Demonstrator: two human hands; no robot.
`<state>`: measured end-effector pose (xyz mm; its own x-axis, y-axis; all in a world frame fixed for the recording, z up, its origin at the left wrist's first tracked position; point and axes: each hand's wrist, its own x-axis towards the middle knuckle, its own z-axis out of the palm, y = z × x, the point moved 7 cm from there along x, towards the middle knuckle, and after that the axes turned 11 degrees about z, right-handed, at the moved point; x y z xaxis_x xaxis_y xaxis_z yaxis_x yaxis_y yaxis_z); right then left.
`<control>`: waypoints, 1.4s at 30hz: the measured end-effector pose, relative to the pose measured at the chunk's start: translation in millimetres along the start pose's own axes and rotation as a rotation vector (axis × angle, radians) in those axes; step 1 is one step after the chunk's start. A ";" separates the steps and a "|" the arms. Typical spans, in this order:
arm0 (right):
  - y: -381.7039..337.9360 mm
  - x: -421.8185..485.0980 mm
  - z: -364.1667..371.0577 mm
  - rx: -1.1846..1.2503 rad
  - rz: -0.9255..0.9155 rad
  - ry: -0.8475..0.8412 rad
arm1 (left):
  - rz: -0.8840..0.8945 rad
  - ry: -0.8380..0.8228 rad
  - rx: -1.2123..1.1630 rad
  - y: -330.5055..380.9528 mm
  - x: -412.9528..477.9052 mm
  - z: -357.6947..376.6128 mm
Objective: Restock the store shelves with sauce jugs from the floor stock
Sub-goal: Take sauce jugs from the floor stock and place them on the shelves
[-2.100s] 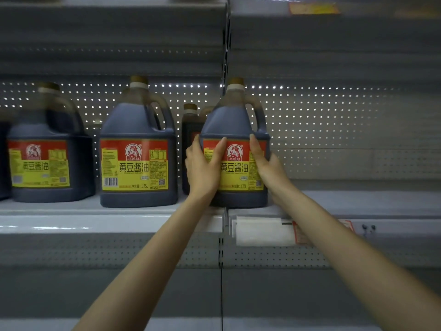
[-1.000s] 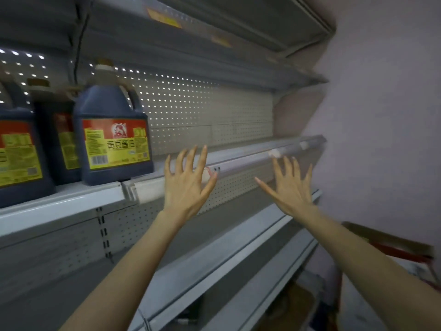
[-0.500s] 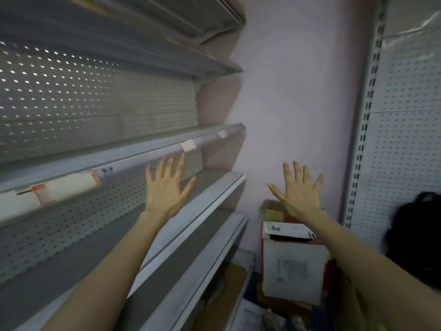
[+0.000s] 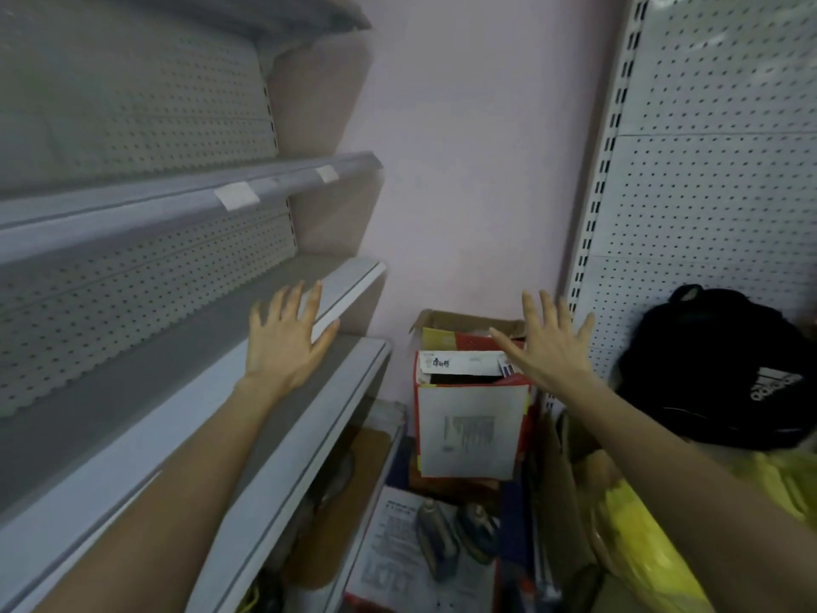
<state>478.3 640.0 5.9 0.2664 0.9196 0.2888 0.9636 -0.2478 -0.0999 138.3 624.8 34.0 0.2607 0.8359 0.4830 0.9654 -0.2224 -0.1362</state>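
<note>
My left hand (image 4: 286, 337) is held out with fingers spread, holding nothing, in front of the grey store shelves (image 4: 247, 201) on the left. My right hand (image 4: 544, 347) is also spread and holds nothing, above an upright cardboard carton (image 4: 468, 426) on the floor. Two dark jugs (image 4: 455, 535) with brown caps lie low on the floor in front of that carton, blurred. The shelves in view carry no jugs.
A pink wall (image 4: 464, 170) closes the aisle ahead. A white pegboard panel (image 4: 707, 170) stands on the right with a black backpack (image 4: 729, 369) against it. A yellow plastic bag (image 4: 654, 537), flattened cardboard and papers crowd the floor.
I have let go of the jug on the shelf and turned right and downward. The stocked jugs have left the view; the carton and floor stock have come in.
</note>
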 end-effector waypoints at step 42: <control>-29.7 -92.4 494.0 -0.101 0.335 -0.682 | 0.160 -0.713 -0.395 41.2 -60.8 510.5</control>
<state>415.0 713.0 -488.2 0.5046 0.7671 -0.3961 0.8396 -0.5429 0.0181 158.9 821.0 -442.6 0.4565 0.8672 -0.1990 0.8830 -0.4141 0.2209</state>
